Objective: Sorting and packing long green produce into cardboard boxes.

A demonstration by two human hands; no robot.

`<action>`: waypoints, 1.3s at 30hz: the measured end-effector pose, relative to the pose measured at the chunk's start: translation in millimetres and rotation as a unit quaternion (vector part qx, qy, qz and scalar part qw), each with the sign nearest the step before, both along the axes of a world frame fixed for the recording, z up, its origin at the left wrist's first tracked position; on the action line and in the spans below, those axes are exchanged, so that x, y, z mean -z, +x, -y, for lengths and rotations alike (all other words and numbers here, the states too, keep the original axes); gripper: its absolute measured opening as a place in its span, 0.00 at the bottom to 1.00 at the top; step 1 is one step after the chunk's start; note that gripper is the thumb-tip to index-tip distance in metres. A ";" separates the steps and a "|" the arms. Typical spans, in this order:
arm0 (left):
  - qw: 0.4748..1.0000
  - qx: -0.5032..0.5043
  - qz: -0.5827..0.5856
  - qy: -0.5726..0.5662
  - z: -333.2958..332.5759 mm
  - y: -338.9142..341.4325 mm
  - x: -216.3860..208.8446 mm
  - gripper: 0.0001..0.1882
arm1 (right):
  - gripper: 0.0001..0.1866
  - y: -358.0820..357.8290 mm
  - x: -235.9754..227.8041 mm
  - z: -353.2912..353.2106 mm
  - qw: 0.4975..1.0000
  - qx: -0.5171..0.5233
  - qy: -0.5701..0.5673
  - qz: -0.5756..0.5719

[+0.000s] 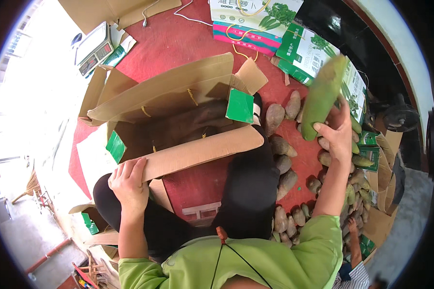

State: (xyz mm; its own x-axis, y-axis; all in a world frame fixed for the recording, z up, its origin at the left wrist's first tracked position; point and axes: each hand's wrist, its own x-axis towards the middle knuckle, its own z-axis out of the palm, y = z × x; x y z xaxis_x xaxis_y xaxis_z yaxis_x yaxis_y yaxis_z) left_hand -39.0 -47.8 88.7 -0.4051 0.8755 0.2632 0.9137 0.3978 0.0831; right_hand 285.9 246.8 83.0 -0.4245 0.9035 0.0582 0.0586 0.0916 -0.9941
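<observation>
A large, long green radish (322, 94) is raised in my right hand (339, 127), with the thumb and fingers wrapped round its lower part. My left hand (130, 183) grips the near flap (205, 154) of an open cardboard box (166, 96) at its left end. The box stands tilted over my legs. Yellow cord loops (192, 97) come through its walls, and green corner tabs fold outward. Its inside is dark, and what lies at the bottom is hard to make out.
Many radishes (285, 185) lie on the red floor cloth (178, 36) to my right. Printed cartons (255, 14) stand at the back. A digital scale (94, 48) sits at far left, a broom (28, 185) below it. Another person's hand (353, 225) reaches in at lower right.
</observation>
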 end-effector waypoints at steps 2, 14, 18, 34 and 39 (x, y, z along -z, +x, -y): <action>1.000 -0.004 -0.012 -0.003 0.6 -0.8 0.5 0.14 | 0.48 -30.1 -43.3 7.3 0.993 -0.094 0.064 0.026; 1.000 0.003 0.007 -0.009 0.4 -2.5 -2.2 0.11 | 0.33 -228.6 -59.1 63.7 0.758 -0.418 0.277 0.416; 1.000 0.002 0.003 -0.007 4.8 -3.6 1.9 0.10 | 0.37 -263.6 -13.7 87.0 0.721 -0.453 0.265 0.452; 1.000 -0.015 0.011 -0.020 3.9 2.3 5.6 0.11 | 0.13 -129.3 -33.9 95.6 0.962 -0.016 0.261 -0.074; 0.999 -0.024 0.014 -0.028 -2.4 9.3 3.0 0.11 | 0.07 9.7 88.3 124.7 0.978 0.160 0.098 0.091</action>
State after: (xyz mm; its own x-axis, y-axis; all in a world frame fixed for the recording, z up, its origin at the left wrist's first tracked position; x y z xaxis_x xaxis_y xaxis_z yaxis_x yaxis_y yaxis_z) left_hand -29.7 -45.5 85.7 -0.4533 0.8679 0.2032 0.8912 0.4457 0.0843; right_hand 295.6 122.1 -5.3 -0.1407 0.9711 0.1927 0.2904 0.2266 -0.9297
